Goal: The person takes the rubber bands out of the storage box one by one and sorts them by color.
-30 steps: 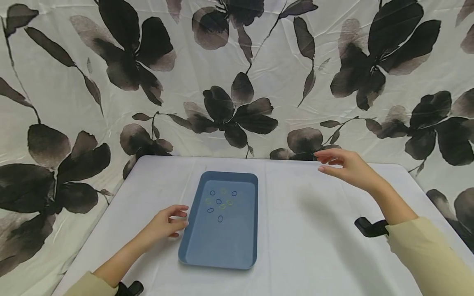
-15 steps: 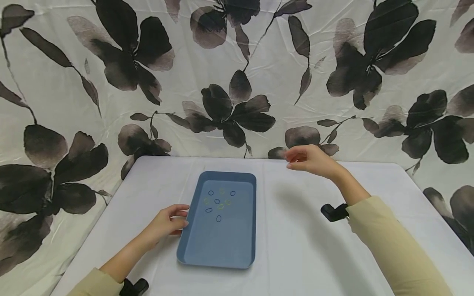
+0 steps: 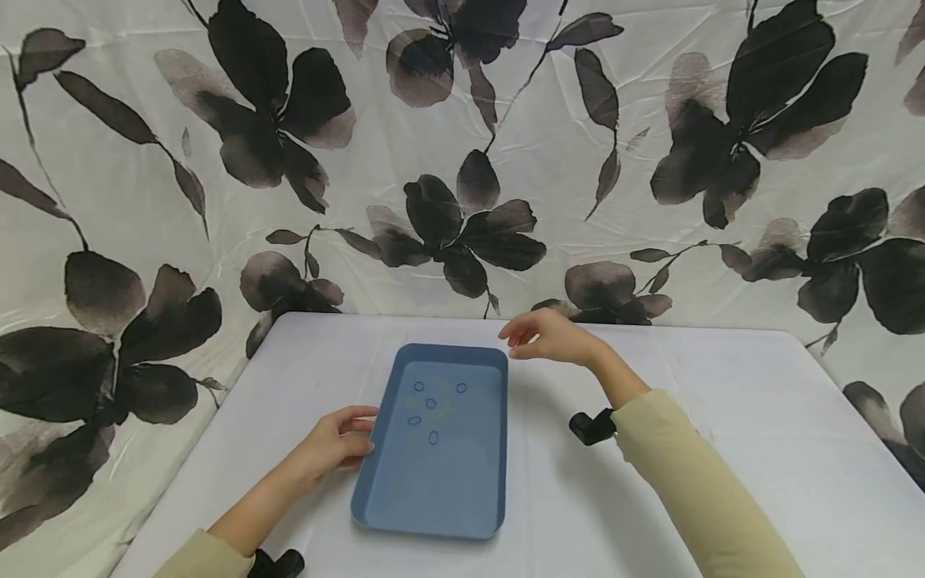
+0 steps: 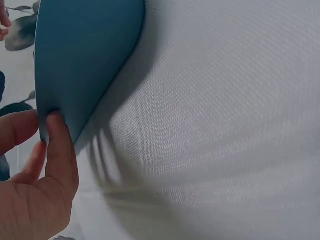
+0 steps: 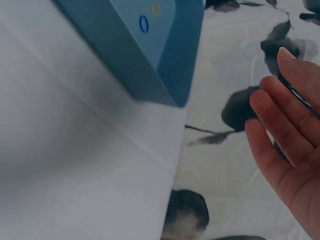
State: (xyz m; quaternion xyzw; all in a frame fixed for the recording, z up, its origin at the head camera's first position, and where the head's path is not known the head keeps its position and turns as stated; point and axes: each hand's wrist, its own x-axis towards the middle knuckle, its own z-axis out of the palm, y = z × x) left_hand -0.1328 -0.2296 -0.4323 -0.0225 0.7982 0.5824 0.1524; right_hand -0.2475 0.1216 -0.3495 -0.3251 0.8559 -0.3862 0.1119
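A blue rectangular tray (image 3: 433,490) lies on the white-covered table. Inside its far half are several small thin loops, some dark blue like one loop (image 3: 433,437), others yellow like a paler loop (image 5: 155,9). My left hand (image 3: 334,440) is at the tray's left rim. In the left wrist view, its fingers (image 4: 59,145) lie along the outer wall and at the edge, pinching the rim. Near the tray's far right corner hovers my right hand (image 3: 552,337), fingers loosely bent, with nothing in its grasp.
The white cloth (image 3: 694,449) covers the table, which ends behind the tray. Beyond that edge hangs a pale curtain (image 3: 325,265) printed with dark flowers. Each wrist carries a black camera mount (image 3: 592,428).
My right hand has moved left across the table's far side, from well right of the tray to its far right corner. The left hand has settled onto the tray's left rim.
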